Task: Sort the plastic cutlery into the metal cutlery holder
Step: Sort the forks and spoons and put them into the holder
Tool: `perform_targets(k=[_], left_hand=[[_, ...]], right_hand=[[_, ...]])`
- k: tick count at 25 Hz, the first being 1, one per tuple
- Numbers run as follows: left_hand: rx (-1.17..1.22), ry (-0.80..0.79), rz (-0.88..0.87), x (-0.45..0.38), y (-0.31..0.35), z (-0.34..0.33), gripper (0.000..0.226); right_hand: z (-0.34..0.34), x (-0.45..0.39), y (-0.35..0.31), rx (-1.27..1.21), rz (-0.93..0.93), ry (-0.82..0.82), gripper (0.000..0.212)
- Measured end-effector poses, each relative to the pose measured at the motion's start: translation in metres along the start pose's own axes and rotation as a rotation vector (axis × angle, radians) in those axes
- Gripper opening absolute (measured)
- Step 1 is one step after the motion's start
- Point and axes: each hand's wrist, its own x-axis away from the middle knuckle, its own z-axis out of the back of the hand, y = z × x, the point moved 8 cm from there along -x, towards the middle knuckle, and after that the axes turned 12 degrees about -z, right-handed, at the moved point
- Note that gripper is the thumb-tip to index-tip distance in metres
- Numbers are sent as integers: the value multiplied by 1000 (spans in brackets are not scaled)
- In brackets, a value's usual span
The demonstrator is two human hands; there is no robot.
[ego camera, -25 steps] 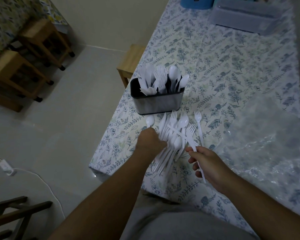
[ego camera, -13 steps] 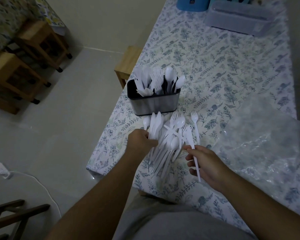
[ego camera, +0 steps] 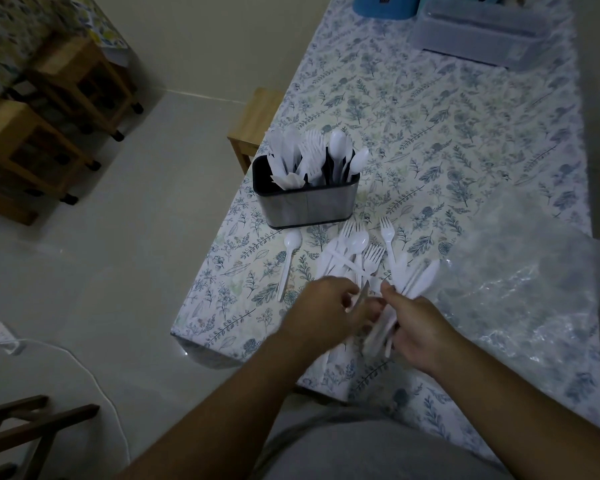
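Observation:
The metal cutlery holder (ego camera: 305,206) stands near the table's left edge, with white plastic knives, forks and spoons upright in its compartments. In front of it lies a loose pile of white plastic cutlery (ego camera: 357,249). A single spoon (ego camera: 287,259) lies to the pile's left and a single fork (ego camera: 388,237) to its right. My right hand (ego camera: 418,329) grips a bundle of white cutlery (ego camera: 420,280) whose tips point up and right. My left hand (ego camera: 328,308) is right beside it, fingers curled, pinching a blurred white handle at the pile's near end.
A crumpled clear plastic bag (ego camera: 534,292) covers the table's right side. A blue container (ego camera: 383,5) and a clear plastic box (ego camera: 482,32) sit at the far end. A wooden stool (ego camera: 257,123) stands by the left table edge (ego camera: 201,296).
The bundle my left hand held over the pile now sits in my right hand, which earlier held one fork. Both hands have come together at the pile's near end.

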Motion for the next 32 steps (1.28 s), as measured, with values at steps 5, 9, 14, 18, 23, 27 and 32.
perform_targets(k=[5,9,14,18,23,27,32], left_hand=[[-174,128,325,3,-85,18,15],[-232,67,274,-1,-82,-6,25],[-259,66,312,-2,-85,7,14],[-234,41,335,2,-86,15,16],[-168,57,385,6,-96,17,21],[-115,107,426,12,-105,23,25],[76,217,451,27,-106,31,31]], right_hand=[[7,3,4,239,63,43,23],[3,4,5,295,84,29,19],[6,2,4,317,89,36,14],[8,1,7,308,86,35,12],[7,1,8,310,85,29,10],[9,1,10,287,66,36,9],[2,1,12,167,6,-20,6]])
